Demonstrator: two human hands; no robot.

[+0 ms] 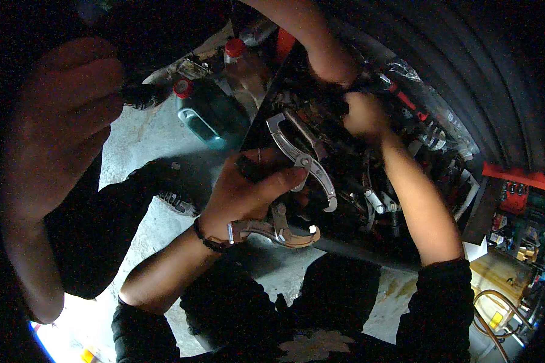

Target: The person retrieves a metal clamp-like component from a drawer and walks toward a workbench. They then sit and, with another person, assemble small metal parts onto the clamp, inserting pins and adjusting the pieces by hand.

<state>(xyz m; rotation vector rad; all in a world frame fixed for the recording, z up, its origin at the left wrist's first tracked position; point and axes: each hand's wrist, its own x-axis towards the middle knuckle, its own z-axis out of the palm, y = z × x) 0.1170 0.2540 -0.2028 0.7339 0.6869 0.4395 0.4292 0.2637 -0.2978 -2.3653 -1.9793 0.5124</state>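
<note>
My left hand (245, 190) is closed around a steel gear puller, whose curved, hooked jaws (307, 162) stick out above and below my fingers. A second hooked jaw (284, 235) hangs near my wrist. My right hand (367, 115) reaches into a dark box (339, 239) full of jumbled metal tools; it is blurred and its fingertips are hidden. Beside it, another person's forearm (321, 45) comes in from the top, its hand lost in the dark. Among the tools lie a red-handled tool (406, 100) and a bright metal piece (375, 201).
Left of the box stand a green jug (215, 124) and a clear bottle (242, 69), both with red caps. Another person's large hand (72, 115) fills the far left. A ribbed dark panel (484, 78) curves along the right, above a yellowish container (499, 275) with a hose (496, 293).
</note>
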